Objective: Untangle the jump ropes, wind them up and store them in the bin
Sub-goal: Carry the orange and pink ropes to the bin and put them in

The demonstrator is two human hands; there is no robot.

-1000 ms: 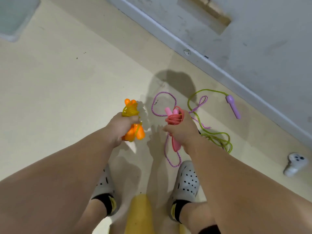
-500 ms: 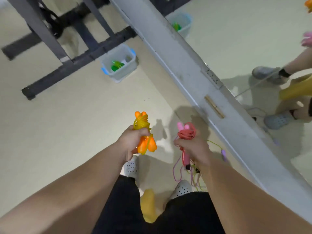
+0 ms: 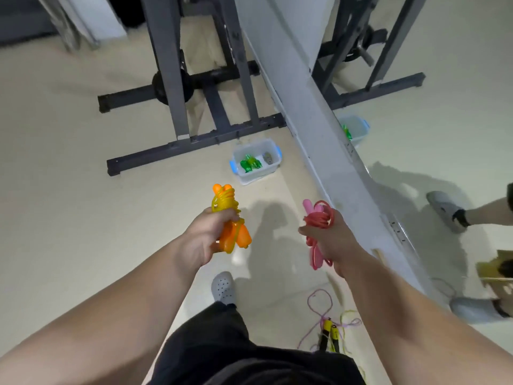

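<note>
The bin (image 3: 258,175) sits on the floor (image 3: 83,223) ahead, a green rope (image 3: 250,164) inside. My left hand (image 3: 206,238) grips the wound orange rope (image 3: 225,204), my right hand (image 3: 334,241) the wound pink rope (image 3: 319,218). I should squeeze both coils firmly and release low inside, so neither unwinds.

Glossy, see-through plastic orange rope (image 3: 230,218); translucent plastic bin (image 3: 256,162); matt dark frame (image 3: 172,79), probably painted metal.
</note>
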